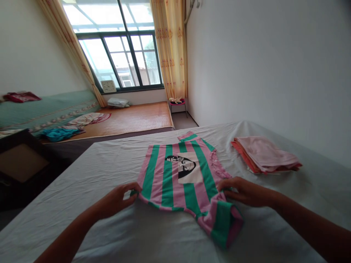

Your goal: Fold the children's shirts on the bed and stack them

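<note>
A pink and green striped T-shirt (175,175) with a printed picture on its front lies spread sideways on a white-sheeted surface (109,164). Its collar points right and its hem points left. My left hand (124,195) pinches the near corner of the hem. At the near shoulder, beside the collar, my right hand (238,190) grips the fabric with its fingers closed. The near sleeve hangs toward me, its cuff turned up and gaping. Along the near side the shirt's edge is slightly lifted and curved.
Folded pink and orange clothes (265,153) are stacked at the right, near the wall. Beyond stands a bed with a brown mat (137,115), bearing a pillow (117,102) and loose clothes (59,134). A dark cabinet (26,160) is at the left, and a small stool (178,102) stands below the curtain.
</note>
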A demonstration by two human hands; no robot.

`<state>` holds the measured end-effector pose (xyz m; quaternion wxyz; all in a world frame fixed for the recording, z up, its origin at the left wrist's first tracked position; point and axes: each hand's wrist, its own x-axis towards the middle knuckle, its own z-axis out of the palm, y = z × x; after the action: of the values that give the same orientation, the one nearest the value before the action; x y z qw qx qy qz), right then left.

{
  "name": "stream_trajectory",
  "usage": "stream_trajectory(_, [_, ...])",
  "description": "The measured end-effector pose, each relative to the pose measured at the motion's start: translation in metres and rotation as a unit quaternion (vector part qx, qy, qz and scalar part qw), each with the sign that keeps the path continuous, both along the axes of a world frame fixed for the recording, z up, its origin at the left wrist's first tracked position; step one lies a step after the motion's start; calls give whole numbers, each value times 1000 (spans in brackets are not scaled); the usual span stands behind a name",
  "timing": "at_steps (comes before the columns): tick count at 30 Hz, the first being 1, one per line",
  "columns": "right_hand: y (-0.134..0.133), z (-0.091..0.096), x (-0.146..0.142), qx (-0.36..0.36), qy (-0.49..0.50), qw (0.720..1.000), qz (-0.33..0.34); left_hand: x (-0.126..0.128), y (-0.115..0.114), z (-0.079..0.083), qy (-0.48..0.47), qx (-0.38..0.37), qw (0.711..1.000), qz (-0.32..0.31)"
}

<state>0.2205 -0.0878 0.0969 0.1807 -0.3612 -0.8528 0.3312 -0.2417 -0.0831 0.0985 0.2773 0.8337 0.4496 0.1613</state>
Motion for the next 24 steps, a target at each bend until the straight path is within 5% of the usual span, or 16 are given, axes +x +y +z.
stream_trajectory(3, [51, -7, -12, -43, 106, 987, -117, 10, 43, -3, -102, -11, 986, 131])
stream_trajectory(6, [98, -27, -19, -64, 168, 949, -257, 22, 80, -20, -201, -58, 940, 269])
stream_trajectory(10, [116, -52, -6, -75, 103, 935, -332, 23, 92, -45, -268, -99, 913, 292])
stream_trajectory(14, [99, -56, 11, -141, 69, 951, -267, 14, 81, -48, -219, -106, 942, 233])
stream_trajectory(18, [91, -43, 19, -72, 41, 987, -136, 11, 80, -44, -139, -42, 976, 162])
stream_trajectory(24, [96, -40, 38, -63, -28, 989, -130, 0, 86, -44, 44, -8, 990, 133])
